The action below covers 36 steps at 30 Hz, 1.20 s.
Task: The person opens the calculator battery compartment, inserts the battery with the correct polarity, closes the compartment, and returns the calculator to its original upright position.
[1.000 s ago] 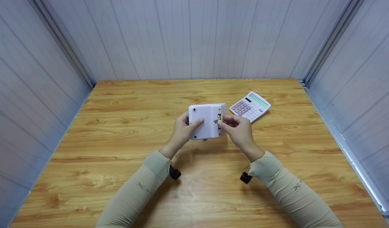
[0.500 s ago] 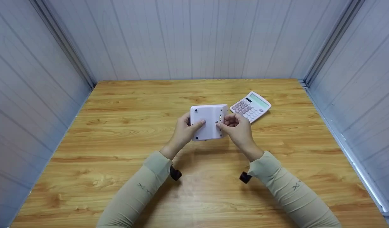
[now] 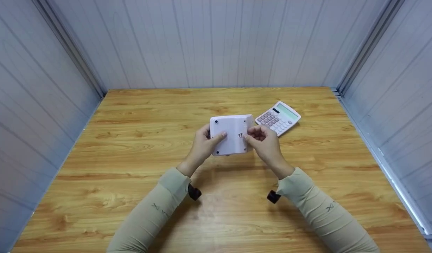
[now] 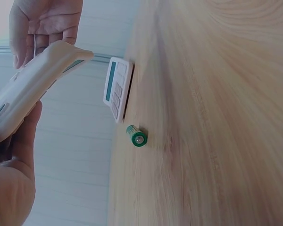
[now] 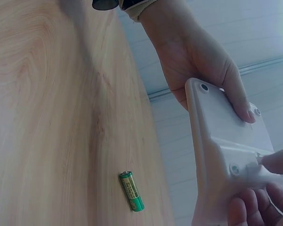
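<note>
My left hand (image 3: 201, 144) grips a white calculator (image 3: 227, 138) by its left side, thumb across the back, which faces me. At the back's right end, my right hand (image 3: 267, 143) pinches a small battery cover (image 5: 259, 175) between thumb and fingers, over the battery slot. Its exact seating is hard to tell behind the fingers. A green and gold battery (image 5: 132, 190) lies on the table under the held calculator, seen in both wrist views but hidden in the head view.
A second calculator (image 3: 278, 118), keys up, lies just beyond my right hand on the wooden table (image 3: 149, 119). Pale panel walls (image 3: 216, 42) enclose the table at the back and both sides.
The battery visible in the slot a second ago is now covered, as the right hand has brought the cover over it. The left hand keeps its hold with barely any movement.
</note>
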Each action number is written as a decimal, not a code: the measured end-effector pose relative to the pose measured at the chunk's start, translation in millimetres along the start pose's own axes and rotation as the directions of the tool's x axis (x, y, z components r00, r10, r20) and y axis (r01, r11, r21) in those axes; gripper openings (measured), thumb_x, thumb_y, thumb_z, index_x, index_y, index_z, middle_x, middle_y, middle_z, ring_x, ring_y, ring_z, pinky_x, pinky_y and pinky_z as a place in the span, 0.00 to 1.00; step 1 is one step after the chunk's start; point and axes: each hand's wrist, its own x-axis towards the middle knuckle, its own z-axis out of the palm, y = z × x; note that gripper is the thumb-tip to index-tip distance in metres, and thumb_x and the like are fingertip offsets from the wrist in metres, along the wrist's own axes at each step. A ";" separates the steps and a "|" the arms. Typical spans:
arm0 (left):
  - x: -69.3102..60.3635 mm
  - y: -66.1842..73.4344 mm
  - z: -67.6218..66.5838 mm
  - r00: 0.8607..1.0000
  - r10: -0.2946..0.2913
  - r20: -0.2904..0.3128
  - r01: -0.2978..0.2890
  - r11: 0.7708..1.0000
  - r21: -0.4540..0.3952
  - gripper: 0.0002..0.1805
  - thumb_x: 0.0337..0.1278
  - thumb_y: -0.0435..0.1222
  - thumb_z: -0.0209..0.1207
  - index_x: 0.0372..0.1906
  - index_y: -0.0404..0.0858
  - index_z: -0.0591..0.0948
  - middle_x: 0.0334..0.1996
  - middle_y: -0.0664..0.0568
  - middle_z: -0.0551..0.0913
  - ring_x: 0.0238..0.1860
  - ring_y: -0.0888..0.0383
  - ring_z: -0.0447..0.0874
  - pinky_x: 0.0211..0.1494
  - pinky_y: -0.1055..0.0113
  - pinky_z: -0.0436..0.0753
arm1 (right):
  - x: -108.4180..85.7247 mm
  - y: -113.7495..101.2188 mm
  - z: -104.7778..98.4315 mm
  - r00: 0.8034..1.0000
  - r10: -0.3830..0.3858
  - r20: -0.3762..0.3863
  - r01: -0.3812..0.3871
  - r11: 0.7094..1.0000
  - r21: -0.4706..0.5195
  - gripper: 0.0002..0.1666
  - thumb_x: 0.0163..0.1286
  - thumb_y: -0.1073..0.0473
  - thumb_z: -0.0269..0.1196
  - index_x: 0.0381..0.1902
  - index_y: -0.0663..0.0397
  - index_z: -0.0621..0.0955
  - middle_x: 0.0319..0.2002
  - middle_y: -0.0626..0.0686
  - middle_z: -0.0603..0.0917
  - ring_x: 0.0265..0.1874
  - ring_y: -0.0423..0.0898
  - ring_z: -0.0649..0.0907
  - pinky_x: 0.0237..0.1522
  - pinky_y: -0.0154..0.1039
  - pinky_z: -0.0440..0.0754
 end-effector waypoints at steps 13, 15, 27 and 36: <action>-1.6 0.6 -1.8 1.000 -0.004 0.008 0.004 1.000 -0.022 0.19 0.69 0.30 0.69 0.61 0.28 0.83 0.48 0.36 0.91 0.45 0.51 0.93 0.48 0.54 0.96 | 5.1 6.7 -9.6 0.990 0.128 0.060 -0.125 0.991 -0.049 0.38 0.72 0.57 0.74 0.73 0.66 0.75 0.64 0.64 0.80 0.59 0.54 0.80 0.59 0.37 0.82; -1.0 0.1 -1.3 1.000 -0.005 0.007 0.006 1.000 -0.022 0.19 0.69 0.30 0.69 0.61 0.28 0.83 0.47 0.36 0.91 0.45 0.52 0.93 0.47 0.54 0.96 | 5.3 7.0 -10.1 0.991 0.122 0.063 -0.119 0.992 -0.049 0.37 0.72 0.58 0.74 0.73 0.68 0.76 0.63 0.66 0.81 0.58 0.53 0.82 0.56 0.33 0.83; 0.7 -2.4 -1.5 1.000 0.025 0.017 -0.024 0.999 -0.020 0.18 0.69 0.30 0.68 0.60 0.28 0.83 0.46 0.37 0.91 0.44 0.53 0.93 0.47 0.55 0.95 | 5.5 3.8 -9.5 0.993 0.111 0.045 -0.109 0.993 -0.037 0.34 0.70 0.60 0.75 0.69 0.69 0.79 0.60 0.67 0.84 0.54 0.51 0.83 0.52 0.29 0.83; -0.3 -1.0 -3.4 0.998 0.052 0.039 -0.053 0.998 0.017 0.19 0.70 0.31 0.69 0.61 0.28 0.83 0.47 0.36 0.91 0.45 0.52 0.93 0.47 0.55 0.95 | 5.3 6.4 -9.3 0.993 0.108 0.056 -0.106 0.994 -0.038 0.35 0.69 0.58 0.76 0.68 0.68 0.78 0.59 0.65 0.84 0.53 0.51 0.83 0.55 0.34 0.84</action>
